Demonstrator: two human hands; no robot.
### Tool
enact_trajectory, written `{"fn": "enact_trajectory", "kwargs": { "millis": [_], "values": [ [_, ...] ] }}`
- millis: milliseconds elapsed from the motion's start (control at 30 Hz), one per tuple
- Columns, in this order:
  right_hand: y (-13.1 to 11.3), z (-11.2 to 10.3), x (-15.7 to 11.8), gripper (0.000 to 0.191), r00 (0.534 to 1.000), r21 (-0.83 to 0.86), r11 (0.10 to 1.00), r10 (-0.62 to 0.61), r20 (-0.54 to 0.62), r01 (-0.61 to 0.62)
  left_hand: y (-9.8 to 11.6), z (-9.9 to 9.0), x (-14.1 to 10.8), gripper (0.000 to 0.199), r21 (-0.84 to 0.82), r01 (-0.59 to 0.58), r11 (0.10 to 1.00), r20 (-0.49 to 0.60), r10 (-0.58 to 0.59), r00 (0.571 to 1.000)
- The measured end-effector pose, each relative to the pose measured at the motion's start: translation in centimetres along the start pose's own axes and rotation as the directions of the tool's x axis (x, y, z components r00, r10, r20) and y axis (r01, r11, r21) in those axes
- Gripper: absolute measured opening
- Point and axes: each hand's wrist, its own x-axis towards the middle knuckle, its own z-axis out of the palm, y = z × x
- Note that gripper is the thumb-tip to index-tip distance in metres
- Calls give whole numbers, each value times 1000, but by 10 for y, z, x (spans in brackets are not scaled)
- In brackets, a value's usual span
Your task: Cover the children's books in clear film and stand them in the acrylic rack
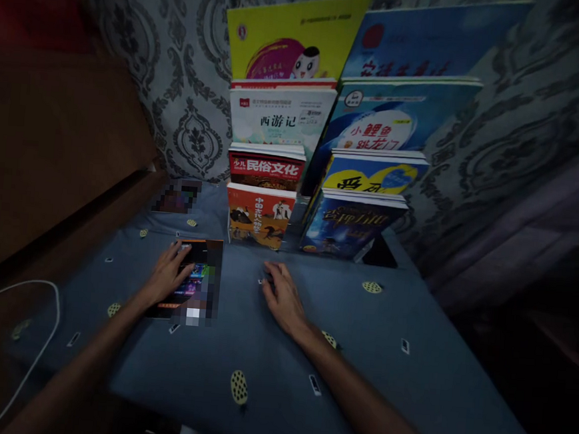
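Note:
My left hand (167,275) lies spread on a thin, dark-covered book (199,283) with colourful pictures, flat on the cloth at the left; part of its cover is blurred into blocks. My right hand (285,300) rests on the cloth to the right of it, thumb and fingers loosely bent and apart, with nothing seen in them. Behind the hands, books stand in two tiered columns. An orange book (259,216) fronts the left column, and a dark blue book (351,227) fronts the right one.
A blue-grey tablecloth (197,377) with pineapple prints covers the table. A white cable (53,319) curves at the left beside a brown wooden panel (60,139). Patterned wallpaper (194,89) is behind the books. A small blurred-out item (175,197) lies at the back left.

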Motion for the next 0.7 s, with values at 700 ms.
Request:
{"fn": "enact_trajectory", "kwargs": {
  "millis": [700],
  "values": [
    [40,-64,-37,39,995,-128,991,34,-92,-45,175,49,-49,58,-448,-225,865,-41,231,972]
  ]
}}
